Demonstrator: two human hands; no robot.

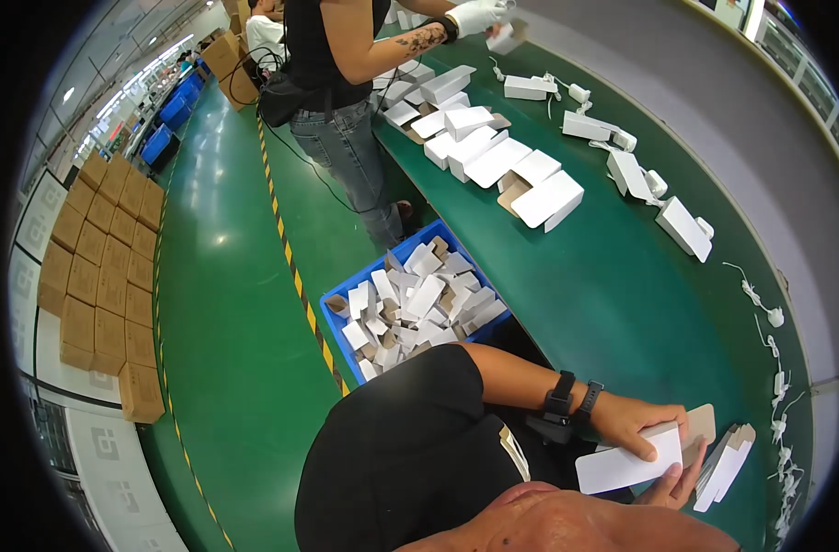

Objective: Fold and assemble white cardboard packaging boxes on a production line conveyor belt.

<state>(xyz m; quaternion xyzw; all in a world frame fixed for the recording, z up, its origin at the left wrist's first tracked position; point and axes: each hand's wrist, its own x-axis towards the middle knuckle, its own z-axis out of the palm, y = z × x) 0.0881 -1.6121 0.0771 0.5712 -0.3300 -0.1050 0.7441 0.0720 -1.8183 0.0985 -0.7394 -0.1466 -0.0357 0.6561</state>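
My left hand (629, 425), with two dark bands on its wrist, is closed on a small white cardboard box (629, 460), thumb across its top face. At the box's far end a flap with a brown inside (700, 431) stands open. My right hand (679, 480) pinches the box near that end from the near side, partly hidden behind my shoulder. Beside it on the green table, several flat folded white boxes (725, 467) stand in a stack. What lies inside the held box cannot be seen.
A blue crate (338, 329) full of white boxes stands left of the green table (603, 304). Several white boxes (493, 158) lie farther along. White chargers with cables (771, 317) line the right edge. A gloved co-worker (369, 55) handles a box. Brown cartons (111, 267) are stacked far left.
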